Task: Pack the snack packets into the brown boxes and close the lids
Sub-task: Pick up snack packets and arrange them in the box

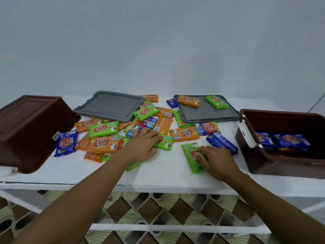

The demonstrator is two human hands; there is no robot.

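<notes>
snack packets (123,134) lie heaped mid-table, a few blue ones already in the right brown box (281,166). right hand (218,161) grasps a green packet (191,159), apparently for boxing; left hand (142,145) rests flat, released, on another.

A white table (167,175) carries scattered snack packets (103,130), two grey lids (110,105) and two brown boxes (281,162).

Left hand (140,147) bare; right hand (217,160) bare; forearms unsleeved; no rings visible
</notes>
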